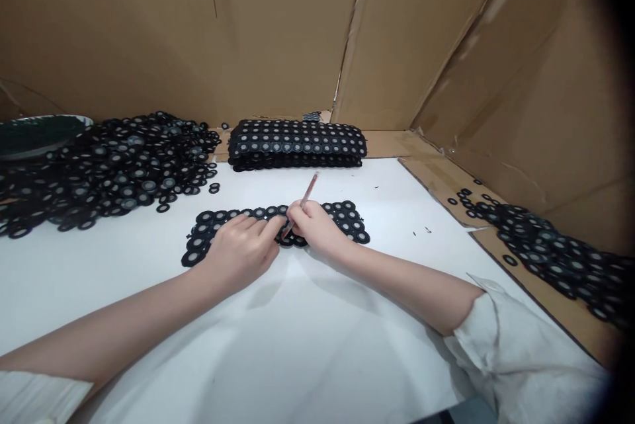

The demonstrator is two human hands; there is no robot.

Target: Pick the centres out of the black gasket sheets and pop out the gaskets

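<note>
A rectangular sheet of black discs with pale grey round centres (351,217) lies flat on the white tabletop. My left hand (242,245) rests over its left half, fingers bent and together, the index finger and thumb pressed on the sheet near the middle. Closed around a thin pen-like tool (310,187), my right hand (318,228) stays over the sheet's right of centre. The tool slants, its reddish lower tip against the discs beside my left index finger. What exactly the tip touches is too small to make out.
Behind the sheet stands a thick stack of similar disc sheets (297,139). A large heap of loose discs (124,166) spreads at the left, near a dark green basin (44,136). Another heap (550,258) lies on cardboard at the right. Cardboard walls (278,27) enclose the table.
</note>
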